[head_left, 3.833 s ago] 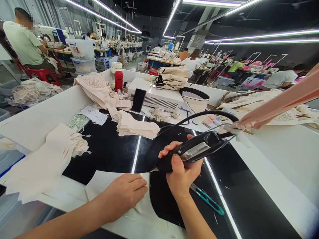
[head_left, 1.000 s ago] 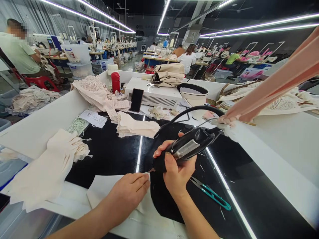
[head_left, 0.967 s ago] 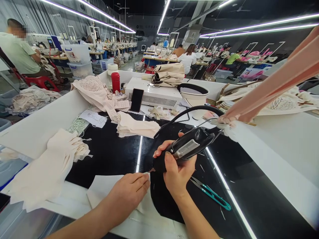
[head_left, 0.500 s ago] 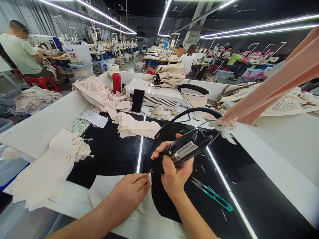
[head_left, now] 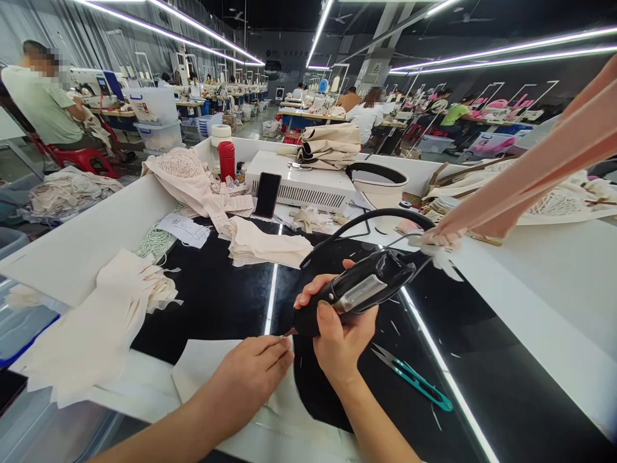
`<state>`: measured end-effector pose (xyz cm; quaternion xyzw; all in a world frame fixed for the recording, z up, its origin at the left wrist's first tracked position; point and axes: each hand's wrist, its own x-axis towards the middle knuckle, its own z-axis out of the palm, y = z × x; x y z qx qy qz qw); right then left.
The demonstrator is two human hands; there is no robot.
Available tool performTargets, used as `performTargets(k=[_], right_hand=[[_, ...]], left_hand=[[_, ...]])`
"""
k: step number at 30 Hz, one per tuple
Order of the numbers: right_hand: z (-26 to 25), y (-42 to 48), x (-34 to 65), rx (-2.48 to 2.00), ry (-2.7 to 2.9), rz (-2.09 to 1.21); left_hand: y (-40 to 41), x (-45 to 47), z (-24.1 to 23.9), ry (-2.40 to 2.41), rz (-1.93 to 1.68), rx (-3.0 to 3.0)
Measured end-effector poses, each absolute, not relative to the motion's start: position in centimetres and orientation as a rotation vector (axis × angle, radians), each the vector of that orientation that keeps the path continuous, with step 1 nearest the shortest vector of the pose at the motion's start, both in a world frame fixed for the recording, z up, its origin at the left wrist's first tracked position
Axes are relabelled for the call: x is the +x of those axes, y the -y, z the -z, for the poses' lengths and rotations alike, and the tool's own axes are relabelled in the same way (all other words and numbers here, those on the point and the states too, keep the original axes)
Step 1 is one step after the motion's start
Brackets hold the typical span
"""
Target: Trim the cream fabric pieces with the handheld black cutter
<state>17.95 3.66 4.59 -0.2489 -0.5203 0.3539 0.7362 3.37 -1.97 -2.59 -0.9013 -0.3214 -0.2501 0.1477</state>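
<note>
My right hand (head_left: 343, 341) is wrapped round a black corded hand tool (head_left: 359, 289) with a silver plate on its side. The tool slants down to the left and ends in a narrow coppery tip, which meets the fingertips of my left hand (head_left: 250, 379). Those fingers are pressed together on the edge of a white fabric piece (head_left: 200, 357) at the table's front; what they pinch is partly hidden. To the right of my right hand lie teal thread snips (head_left: 417, 379). A pink fabric strip (head_left: 520, 167) is tied to the tool's cable end.
A stack of cream fabric pieces (head_left: 96, 328) hangs over the left edge, with another stack (head_left: 267, 239) on the black tabletop (head_left: 202, 302). Behind stand a phone (head_left: 267, 195), a red bottle (head_left: 226, 161) and a white vented box (head_left: 301, 183). Co-workers sit farther off.
Both hands and the tool hold nearly the same pose. The whole view has shifted very slightly to the right.
</note>
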Motion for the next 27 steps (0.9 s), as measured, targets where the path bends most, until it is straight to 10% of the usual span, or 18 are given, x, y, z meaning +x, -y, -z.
performTargets(k=[27], right_hand=[[-5.7, 0.6, 19.3, -0.563, 1.091, -0.919]], left_hand=[[3.6, -1.0, -0.5, 0.911, 0.792, -2.806]])
